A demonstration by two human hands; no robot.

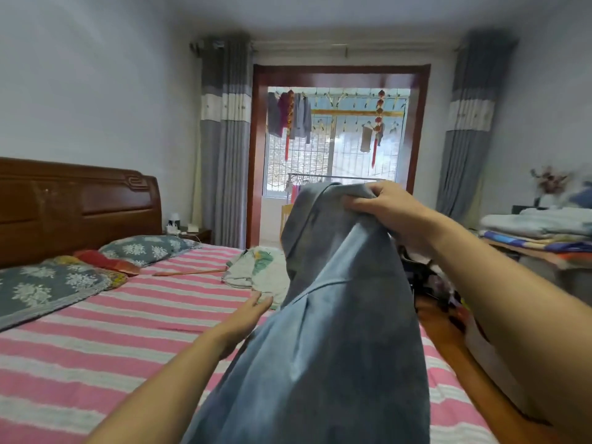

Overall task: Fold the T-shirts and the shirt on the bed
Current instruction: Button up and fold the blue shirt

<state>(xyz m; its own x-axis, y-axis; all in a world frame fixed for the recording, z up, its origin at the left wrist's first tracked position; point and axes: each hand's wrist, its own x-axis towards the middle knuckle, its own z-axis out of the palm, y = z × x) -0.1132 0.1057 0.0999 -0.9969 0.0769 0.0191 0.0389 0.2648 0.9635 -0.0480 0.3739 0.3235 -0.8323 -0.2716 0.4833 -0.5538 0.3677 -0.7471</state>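
Observation:
A blue-grey shirt [336,331] hangs in front of me over the bed [112,331] with its pink and white striped sheet. My right hand [387,208] grips the shirt's top edge and holds it up at chest height. My left hand [246,318] reaches forward with straight fingers beside the shirt's left edge, just above the sheet; whether it touches the cloth is unclear. A crumpled white garment with a green leaf print [256,267] lies on the bed behind the shirt.
Two grey floral pillows [48,286] and a red cloth [105,261] lie by the wooden headboard [77,206]. A thin orange stick [189,272] lies on the sheet. Folded bedding [541,229] is stacked at the right, dark clothes [426,277] below it.

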